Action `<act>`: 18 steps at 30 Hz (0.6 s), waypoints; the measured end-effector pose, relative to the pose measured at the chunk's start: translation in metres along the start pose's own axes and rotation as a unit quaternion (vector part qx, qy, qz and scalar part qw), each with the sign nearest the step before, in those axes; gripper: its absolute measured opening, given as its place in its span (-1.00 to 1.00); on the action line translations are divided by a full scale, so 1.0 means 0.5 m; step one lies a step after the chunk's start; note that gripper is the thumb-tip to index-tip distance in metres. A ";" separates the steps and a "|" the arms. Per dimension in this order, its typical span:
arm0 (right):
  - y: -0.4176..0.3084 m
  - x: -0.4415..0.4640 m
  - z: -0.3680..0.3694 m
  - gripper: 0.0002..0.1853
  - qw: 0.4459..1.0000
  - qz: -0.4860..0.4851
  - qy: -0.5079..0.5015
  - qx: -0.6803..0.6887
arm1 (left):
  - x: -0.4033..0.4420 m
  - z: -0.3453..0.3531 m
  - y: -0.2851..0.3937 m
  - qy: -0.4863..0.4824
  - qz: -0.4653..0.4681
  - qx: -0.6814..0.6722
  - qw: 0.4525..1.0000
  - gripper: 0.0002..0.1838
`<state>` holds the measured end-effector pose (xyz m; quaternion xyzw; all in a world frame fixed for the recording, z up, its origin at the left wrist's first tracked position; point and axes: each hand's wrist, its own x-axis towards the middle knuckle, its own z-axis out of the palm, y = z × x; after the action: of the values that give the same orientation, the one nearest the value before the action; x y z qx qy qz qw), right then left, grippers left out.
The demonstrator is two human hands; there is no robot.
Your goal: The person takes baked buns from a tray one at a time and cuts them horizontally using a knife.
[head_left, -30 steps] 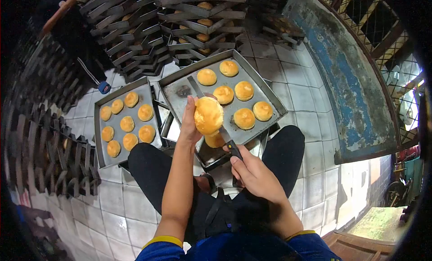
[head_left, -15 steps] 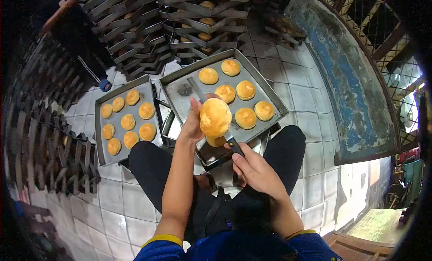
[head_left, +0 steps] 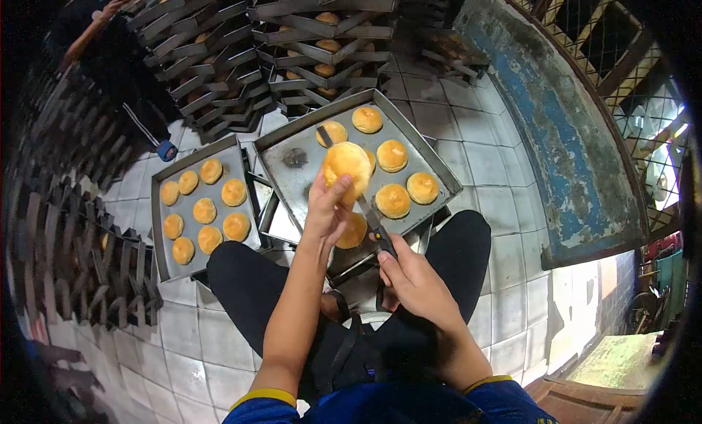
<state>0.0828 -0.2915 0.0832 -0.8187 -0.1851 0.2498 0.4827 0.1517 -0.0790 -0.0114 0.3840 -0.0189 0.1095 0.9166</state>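
Observation:
My left hand point(head_left: 330, 208) is closed on a round golden bun point(head_left: 346, 163), its thumb lying over the bun's near edge. My right hand point(head_left: 415, 281) grips the black handle of a knife point(head_left: 380, 234). The blade runs beneath the held bun, and its tip shows beyond the far side; whether it cuts into the bun is hidden. Below both hands is a metal tray point(head_left: 285, 184) carrying several buns. One bun point(head_left: 352, 232) sits close to my left wrist at the tray's near side, and another bun point(head_left: 393, 200) lies just beyond the knife.
To the left stands a second tray point(head_left: 170, 267) of several buns. Stacked metal trays point(head_left: 322, 14) with buns rise at the back, and more stacks point(head_left: 110, 270) stand at the left. Another person's foot point(head_left: 167, 150) is at the back left. A blue, worn panel point(head_left: 563, 153) leans at the right.
My left hand has lifted the bun slightly away from me and turned it, bringing the thumb over its top. The knife stays in my right hand, and a bun near my wrist is now more exposed.

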 end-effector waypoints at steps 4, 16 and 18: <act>-0.011 -0.008 0.000 -0.51 0.999 0.029 -0.024 -0.017 | -0.010 -0.004 0.016 0.034 -0.034 -0.056 0.997 -0.46; 0.050 0.002 0.047 -0.62 0.997 -0.008 0.007 -0.079 | -0.002 0.007 0.014 0.187 -0.084 -0.127 0.971 -0.53; 0.056 -0.013 0.040 -0.63 0.998 -0.025 -0.012 -0.058 | -0.002 0.006 0.019 0.181 -0.084 -0.134 0.971 -0.53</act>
<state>0.0676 -0.2941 0.0517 -0.8374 -0.2256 0.2360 0.4384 0.1487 -0.0751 -0.0027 0.2312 0.1656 0.0962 0.9539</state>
